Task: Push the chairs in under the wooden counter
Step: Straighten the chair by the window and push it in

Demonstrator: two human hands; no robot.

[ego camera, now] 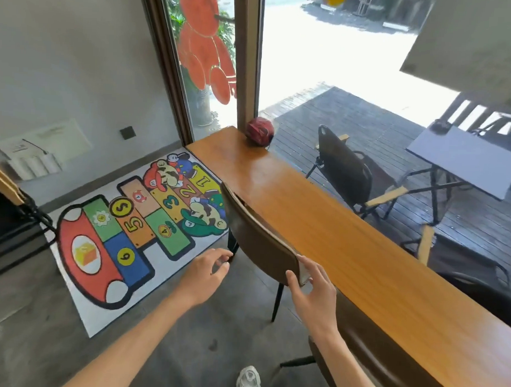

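Note:
The long wooden counter runs along the window from the far left to the near right. A brown chair stands tucked against its near edge, its curved backrest touching the counter. My right hand loosely holds the backrest's near corner, thumb on the front face and fingers over the top edge. Left of the chair, my left hand hovers open with fingers spread, touching nothing. A second brown chair sits under the counter at the bottom right, mostly hidden by my right forearm.
A colourful numbered hopscotch mat lies on the grey floor to the left. A red round object rests on the counter's far end. Black furniture stands at the left edge. Folding chairs and a table are outside the glass.

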